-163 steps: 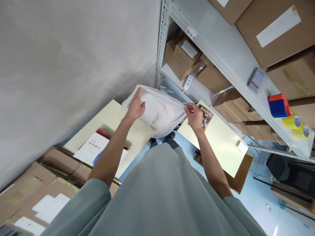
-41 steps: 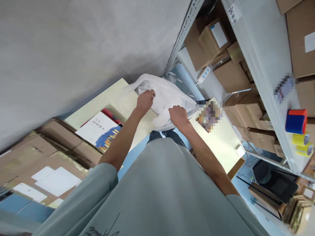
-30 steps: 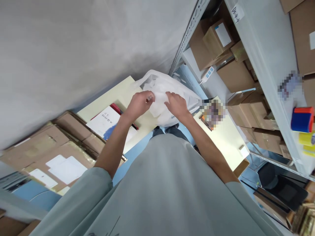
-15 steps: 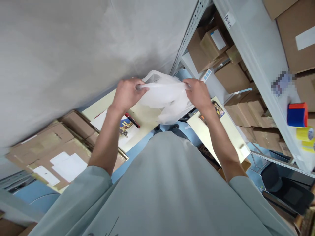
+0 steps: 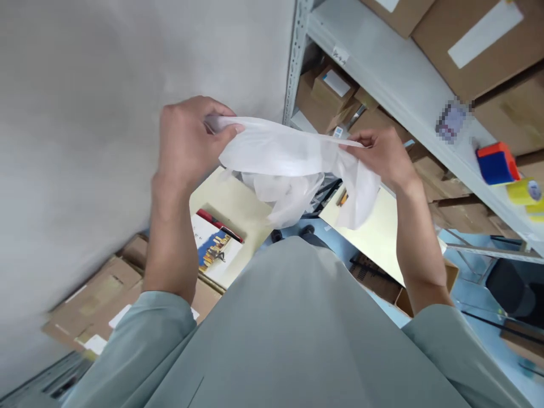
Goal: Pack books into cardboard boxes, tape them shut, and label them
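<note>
Grey wall at 10 o'clock; metal shelf with cardboard boxes at 2 o'clock; white plastic bag at 12 o'clock, just above picture's centre, top edge stretched between hands; left hand, grip closed, pinching one end; right hand, grip closed on other end, loose fold hanging below; book at 8 o'clock, lying on cream table

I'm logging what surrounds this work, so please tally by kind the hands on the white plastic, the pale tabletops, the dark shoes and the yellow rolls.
Hands on the white plastic: 2
Pale tabletops: 2
Dark shoes: 2
Yellow rolls: 2
Total: 8
</note>
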`<action>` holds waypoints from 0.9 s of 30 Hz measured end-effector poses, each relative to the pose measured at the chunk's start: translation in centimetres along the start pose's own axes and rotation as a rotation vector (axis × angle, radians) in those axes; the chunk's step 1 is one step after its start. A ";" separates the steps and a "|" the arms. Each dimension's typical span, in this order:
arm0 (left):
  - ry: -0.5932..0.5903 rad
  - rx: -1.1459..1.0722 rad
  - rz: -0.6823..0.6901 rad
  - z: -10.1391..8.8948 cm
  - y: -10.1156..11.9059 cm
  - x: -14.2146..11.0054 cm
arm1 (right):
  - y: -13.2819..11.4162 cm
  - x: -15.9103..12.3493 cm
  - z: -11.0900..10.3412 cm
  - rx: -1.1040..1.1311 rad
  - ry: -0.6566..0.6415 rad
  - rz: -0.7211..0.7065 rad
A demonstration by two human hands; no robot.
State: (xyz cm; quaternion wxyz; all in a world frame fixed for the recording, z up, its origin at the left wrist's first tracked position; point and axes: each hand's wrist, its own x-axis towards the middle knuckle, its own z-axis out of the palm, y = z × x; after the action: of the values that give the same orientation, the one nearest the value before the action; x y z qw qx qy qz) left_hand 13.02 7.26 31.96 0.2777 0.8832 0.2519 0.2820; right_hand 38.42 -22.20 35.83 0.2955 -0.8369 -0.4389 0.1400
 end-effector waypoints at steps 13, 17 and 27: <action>-0.450 -0.046 0.355 11.0 12.6 4.3 | 13.4 -16.1 -8.9 -0.121 -0.076 0.421; -0.658 -0.003 0.412 16.4 17.0 2.5 | 19.1 -21.6 -9.8 -0.154 -0.067 0.554; -0.987 0.175 0.413 36.1 24.2 -3.3 | 35.9 -36.5 -11.2 -0.053 -0.261 0.819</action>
State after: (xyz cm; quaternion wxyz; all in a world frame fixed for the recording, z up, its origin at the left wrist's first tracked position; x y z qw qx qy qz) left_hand 40.65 -24.69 21.33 0.2271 0.9616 -0.0648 -0.1398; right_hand 46.31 -71.97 21.52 0.1358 -0.9247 -0.1077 0.3390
